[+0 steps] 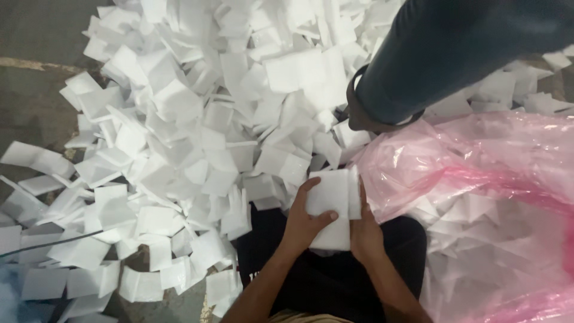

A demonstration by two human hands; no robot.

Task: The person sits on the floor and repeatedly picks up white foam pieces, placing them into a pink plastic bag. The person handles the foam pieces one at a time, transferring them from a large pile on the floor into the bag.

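Foam sheet stack (330,206) clamped between both hands (335,224); foam pile (197,119) left, pink bag (478,179) right.

Both forearms are bare, with no sleeves, watch or rings showing on the hands: left hand (304,222), right hand (365,230). Dark black trousers cover the lap below, near the frame's bottom edge.

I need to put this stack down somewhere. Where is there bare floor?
Bare grey floor shows only at the top left, beyond the white foam-square pile. The middle is heaped; the pink plastic bag fills the right. Both hands, left hand and right hand, hold the foam stack.
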